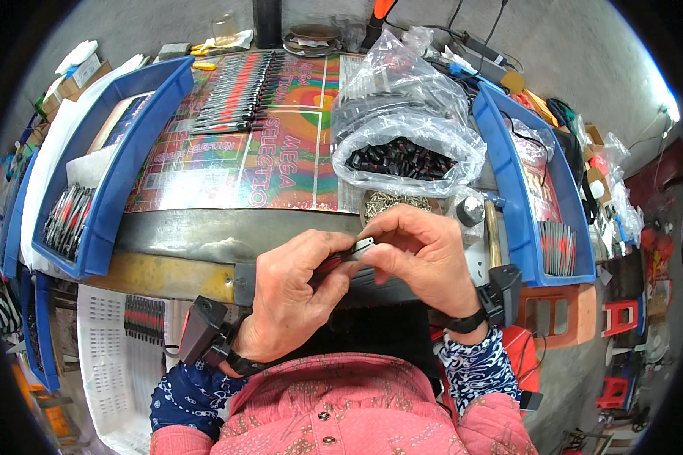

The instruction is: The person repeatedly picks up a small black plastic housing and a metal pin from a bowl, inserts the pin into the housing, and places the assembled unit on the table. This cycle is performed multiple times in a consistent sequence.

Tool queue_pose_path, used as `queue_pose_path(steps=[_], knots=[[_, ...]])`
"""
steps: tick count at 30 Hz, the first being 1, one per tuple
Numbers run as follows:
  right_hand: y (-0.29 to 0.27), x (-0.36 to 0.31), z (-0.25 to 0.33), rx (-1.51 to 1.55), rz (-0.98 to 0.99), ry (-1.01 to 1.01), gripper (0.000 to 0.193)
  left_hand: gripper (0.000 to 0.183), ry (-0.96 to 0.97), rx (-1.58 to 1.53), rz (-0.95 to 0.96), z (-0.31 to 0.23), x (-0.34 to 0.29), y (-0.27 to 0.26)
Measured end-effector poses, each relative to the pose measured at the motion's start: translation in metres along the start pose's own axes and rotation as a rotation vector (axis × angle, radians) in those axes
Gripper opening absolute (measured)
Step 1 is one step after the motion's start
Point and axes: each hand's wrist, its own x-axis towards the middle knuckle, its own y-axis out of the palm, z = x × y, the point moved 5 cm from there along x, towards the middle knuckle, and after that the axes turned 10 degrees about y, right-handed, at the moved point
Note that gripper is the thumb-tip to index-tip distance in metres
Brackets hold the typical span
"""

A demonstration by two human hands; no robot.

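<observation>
In front of my chest, both hands meet over one small piece with a silvery metal end (363, 246) and a dark, partly red body. My left hand (292, 292) is closed round the body, which its fingers mostly cover. Thumb and fingers of my right hand (426, 258) pinch at the metal end; whether a second small part sits between them is hidden. Just beyond the hands lies a heap of small metal parts (395, 203). Behind that, a clear plastic bag (470, 155) gapes, showing many small black parts (402, 159).
Slim red-and-black pieces (239, 91) lie in a row on a colourful printed sheet (197, 178). Blue bins flank the bench, one left (102, 235) and one right (517, 212). A bottle with a black cap (469, 212) stands near my right hand. Below left is a white basket (110, 364).
</observation>
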Motion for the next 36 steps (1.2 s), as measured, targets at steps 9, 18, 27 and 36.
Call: queue_pose_path(steps=[9,18,27,36], knots=[[-0.041,0.065,0.02,-0.922,-0.353,-0.377,0.01,0.021,-0.004,0.048,0.01,0.009,-0.004,-0.016],[-0.025,0.098,0.007,-1.258,-0.233,-0.511,0.026,0.023,0.02,0.051,0.0,0.018,-0.004,-0.025],[-0.027,0.103,0.001,-1.214,-0.248,-0.543,0.022,0.022,0.011,0.055,-0.003,0.019,-0.006,-0.025],[-0.033,0.039,0.025,-0.704,-0.331,-0.437,0.019,0.021,0.028,0.094,0.029,0.005,-0.008,-0.027]])
